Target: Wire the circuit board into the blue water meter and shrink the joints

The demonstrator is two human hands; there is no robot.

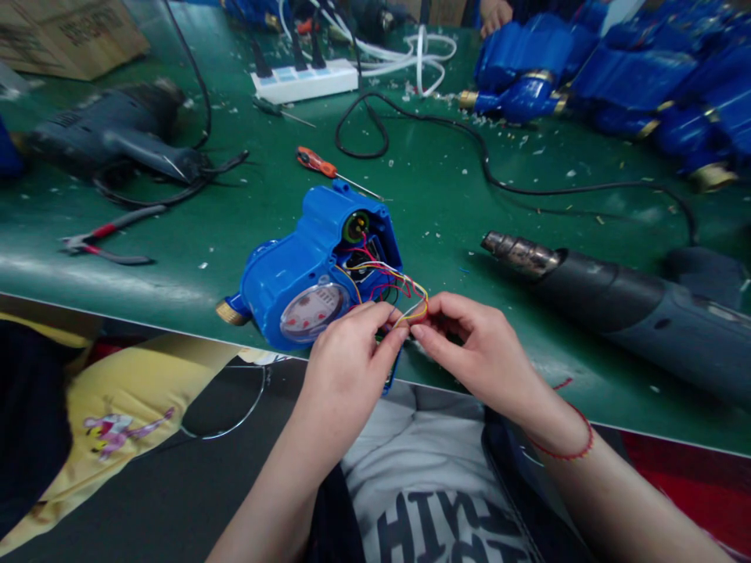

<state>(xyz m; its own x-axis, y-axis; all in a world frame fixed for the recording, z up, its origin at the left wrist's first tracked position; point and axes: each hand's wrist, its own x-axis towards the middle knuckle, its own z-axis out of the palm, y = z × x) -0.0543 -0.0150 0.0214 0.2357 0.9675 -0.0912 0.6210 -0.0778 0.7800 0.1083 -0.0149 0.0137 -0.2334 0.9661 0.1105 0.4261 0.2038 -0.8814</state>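
A blue water meter [275,270] with a brass threaded end [232,311] lies tilted at the table's front edge. Its round dial faces up, and its housing is open on the right, showing a round green-ringed part and thin wires [404,281] in red, yellow, white and black. My left hand [357,344] pinches the wires with thumb and forefinger just below the opening. Close beside it, my right hand [469,336] pinches the same bundle where it bends. The wire ends are hidden between the fingertips. Part of a green circuit board shows under my left hand.
Heat guns lie at the right [610,297] and left [123,133]. Red-handled cutters [111,238], an orange screwdriver [320,163], a power strip [310,80] and black cable lie around. Several blue meters [528,70] stand at the back right, near another person's hand [494,14].
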